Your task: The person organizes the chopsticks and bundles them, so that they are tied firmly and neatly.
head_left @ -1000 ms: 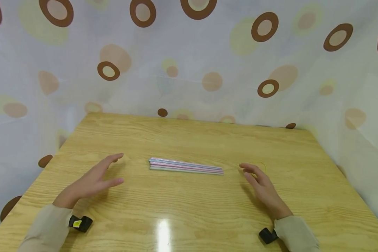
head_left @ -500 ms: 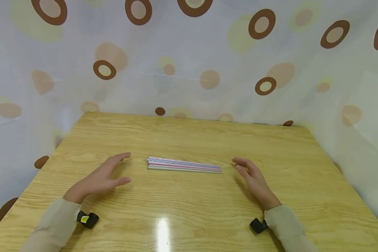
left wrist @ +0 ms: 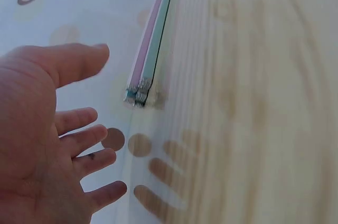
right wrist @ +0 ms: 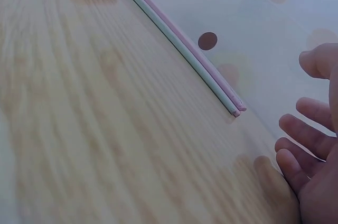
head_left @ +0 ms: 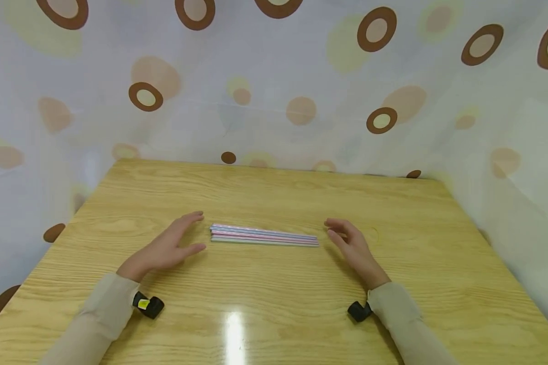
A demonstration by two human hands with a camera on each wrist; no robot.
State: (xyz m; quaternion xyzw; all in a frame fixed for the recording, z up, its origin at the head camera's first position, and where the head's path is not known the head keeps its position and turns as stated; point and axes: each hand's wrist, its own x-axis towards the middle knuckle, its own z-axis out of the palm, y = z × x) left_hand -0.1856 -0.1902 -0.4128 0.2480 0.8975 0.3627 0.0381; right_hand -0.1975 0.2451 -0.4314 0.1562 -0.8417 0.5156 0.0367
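A flat bundle of several long, thin pastel sticks [head_left: 265,236] in pink, blue and pale green lies crosswise on the wooden table. Just off its left end is my left hand [head_left: 166,248], thumb and fingers spread, touching nothing. The left wrist view shows the sticks' uneven, shiny ends [left wrist: 138,93] beyond the thumb. Past the right end, my right hand [head_left: 353,248] hovers with fingers loosely bent and holds nothing. In the right wrist view a pink stick and a green stick [right wrist: 195,68] stand out, apart from the fingers.
A thin yellow loop [head_left: 375,234], faint, lies on the wooden table [head_left: 274,294] to the right of my right hand. A patterned cloth [head_left: 274,81] hangs behind the table and at its sides. Black wrist cameras sit on both cuffs.
Both hands have moved inward toward the bundle's ends, the left going right and the right going left. The sticks have stayed put on the table; the head view has shifted slightly.
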